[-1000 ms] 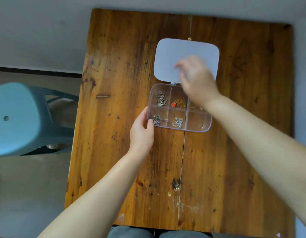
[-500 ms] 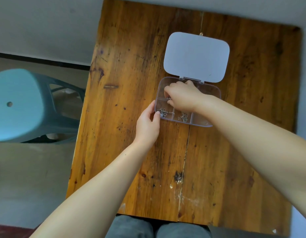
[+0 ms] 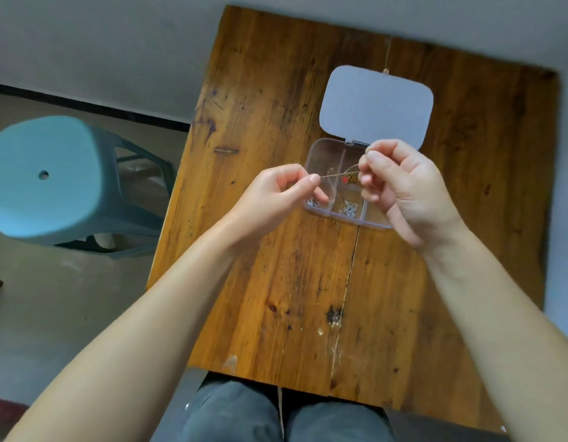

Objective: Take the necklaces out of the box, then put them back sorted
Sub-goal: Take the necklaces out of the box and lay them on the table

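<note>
Both hands, left hand (image 3: 277, 194) and right hand (image 3: 400, 183), pinch a thin silvery necklace (image 3: 335, 175) taut above the clear box (image 3: 321, 154), no readable writing

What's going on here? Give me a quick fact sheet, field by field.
surface: wooden table
box: clear, compartmented, lid flipped open
left hand: pinching one end of a thin chain
right hand: pinching the other end, above the box
left in box: silver pieces, a red and gold piece
nearby: teal stool
</note>
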{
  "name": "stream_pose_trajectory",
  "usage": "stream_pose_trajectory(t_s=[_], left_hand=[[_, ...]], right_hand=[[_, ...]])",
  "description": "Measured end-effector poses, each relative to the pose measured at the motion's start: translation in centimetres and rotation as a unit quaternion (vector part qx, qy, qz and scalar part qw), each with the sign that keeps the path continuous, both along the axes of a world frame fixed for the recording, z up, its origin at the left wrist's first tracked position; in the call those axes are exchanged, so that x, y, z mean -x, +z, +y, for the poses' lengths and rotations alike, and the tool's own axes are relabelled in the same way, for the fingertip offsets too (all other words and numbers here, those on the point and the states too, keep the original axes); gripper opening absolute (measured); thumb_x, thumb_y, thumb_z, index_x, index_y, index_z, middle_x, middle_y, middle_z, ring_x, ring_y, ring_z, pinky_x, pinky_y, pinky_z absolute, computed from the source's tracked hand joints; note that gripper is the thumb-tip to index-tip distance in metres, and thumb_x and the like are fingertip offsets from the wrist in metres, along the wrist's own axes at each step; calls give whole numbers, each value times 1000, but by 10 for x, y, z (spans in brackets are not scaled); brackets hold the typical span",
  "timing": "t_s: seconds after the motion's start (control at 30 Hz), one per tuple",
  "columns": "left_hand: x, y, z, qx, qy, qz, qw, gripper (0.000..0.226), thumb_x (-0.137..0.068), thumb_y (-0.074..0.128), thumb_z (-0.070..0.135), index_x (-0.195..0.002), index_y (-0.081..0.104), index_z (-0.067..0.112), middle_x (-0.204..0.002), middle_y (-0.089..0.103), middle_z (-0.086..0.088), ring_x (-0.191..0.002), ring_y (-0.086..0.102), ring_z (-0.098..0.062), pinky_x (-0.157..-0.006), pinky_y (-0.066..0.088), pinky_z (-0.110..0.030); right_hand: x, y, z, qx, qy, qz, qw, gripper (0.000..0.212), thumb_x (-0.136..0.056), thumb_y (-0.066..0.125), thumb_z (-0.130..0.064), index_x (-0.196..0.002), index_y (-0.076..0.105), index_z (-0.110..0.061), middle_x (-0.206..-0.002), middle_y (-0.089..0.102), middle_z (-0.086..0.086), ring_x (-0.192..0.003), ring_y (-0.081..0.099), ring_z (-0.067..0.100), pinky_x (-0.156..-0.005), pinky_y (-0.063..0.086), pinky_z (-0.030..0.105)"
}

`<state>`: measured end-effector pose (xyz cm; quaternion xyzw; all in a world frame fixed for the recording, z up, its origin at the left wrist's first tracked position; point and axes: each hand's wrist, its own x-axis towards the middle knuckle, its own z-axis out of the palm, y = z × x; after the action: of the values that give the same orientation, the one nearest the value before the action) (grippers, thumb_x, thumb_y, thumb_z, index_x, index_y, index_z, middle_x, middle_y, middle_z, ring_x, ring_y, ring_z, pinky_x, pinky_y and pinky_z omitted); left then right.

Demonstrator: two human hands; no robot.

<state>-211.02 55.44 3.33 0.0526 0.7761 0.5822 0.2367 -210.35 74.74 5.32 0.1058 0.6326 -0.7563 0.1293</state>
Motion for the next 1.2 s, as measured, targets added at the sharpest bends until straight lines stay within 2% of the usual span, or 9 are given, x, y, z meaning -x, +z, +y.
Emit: stream_pose_trajectory(t_s=[0.07, 0.13, 0.27, 0.5, 0.63, 0.8, 0.93, 1.03, 1.2], left_hand=[[-5, -3, -25, -42, 16, -46, 998, 32, -96, 49, 28, -75, 61, 6, -71, 68, 2, -79, 63, -22, -92, 48, -32], [-10, -11, -48, -81, 42, -83, 992, 32, -96, 49, 26, -68, 55, 11, -60, 55, 3, -65, 57, -14, -95, 51, -37], [-6, -28, -82, -141, 111, -149, 972, 37, -97, 47, 25, -61, 46, 17, -55, 36, 5, -57, 39, -10, -79, 54, -27], [12, -41, -112, -146, 95, -197, 965, 27, -95, 50, 27, -70, 52, 17, -63, 48, 5, -61, 47, -11, -77, 53, -29], [18, -51, -99, 58, -24, -89, 994, 21, -94, 52, 29, -78, 62, 20, -68, 53, 3, -65, 49, -12, -66, 49, -26], [19, -68, -77, 247, -205, 85, 943, 18, -93, 52, 27, -96, 66, 17, -83, 61, 1, -78, 57, -17, -68, 49, -30], [20, -81, -78, 286, -309, 179, 889, 15, -91, 54, 19, -94, 67, 12, -88, 57, -2, -86, 55, -23, -71, 46, -33], [18, -89, -83, 294, -323, 201, 877, 17, -91, 51, 13, -94, 67, 12, -86, 52, -2, -89, 52, -24, -69, 47, -36], [16, -96, -89, 309, -339, 232, 858, 18, -92, 49, 13, -99, 66, 12, -89, 51, -3, -93, 51, -27, -65, 41, -33]], right_hand=[[-20, -12, -4, 25, -54, -57, 997, 13, -93, 55, -8, -94, 64, -17, -72, 67, -6, -64, 60, 6, -54, 50, 18], [-43, -25, -13, 0, -87, -106, 990, 15, -92, 57, -8, -98, 67, -18, -75, 70, -6, -65, 63, 6, -53, 50, 18], [-93, -48, -37, -32, -159, -201, 966, 11, -91, 60, -9, -95, 68, -16, -83, 75, -1, -57, 63, 6, -41, 44, 15], [-163, -73, -113, -38, -216, -354, 909, 11, -93, 59, -19, -100, 65, -15, -92, 76, -2, -73, 72, 11, -51, 51, 20], [-182, -88, -163, -10, -208, -406, 890, 8, -93, 59, -15, -96, 66, -13, -93, 68, 4, -79, 63, 14, -56, 51, 24], [-188, -104, -201, -48, -205, -400, 892, 4, -91, 61, -12, -94, 64, -12, -89, 67, 5, -71, 64, 11, -52, 51, 20], [-189, -109, -212, -161, -167, -352, 907, 4, -91, 59, -14, -88, 61, -14, -83, 68, 3, -60, 68, 10, -48, 54, 21], [-191, -112, -211, -250, -113, -315, 909, 8, -93, 59, -19, -84, 58, -18, -77, 67, 1, -52, 65, 10, -45, 53, 20], [-192, -110, -202, -299, -28, -298, 906, 6, -94, 57, -26, -92, 55, -20, -72, 67, -2, -51, 63, 9, -54, 55, 19]])
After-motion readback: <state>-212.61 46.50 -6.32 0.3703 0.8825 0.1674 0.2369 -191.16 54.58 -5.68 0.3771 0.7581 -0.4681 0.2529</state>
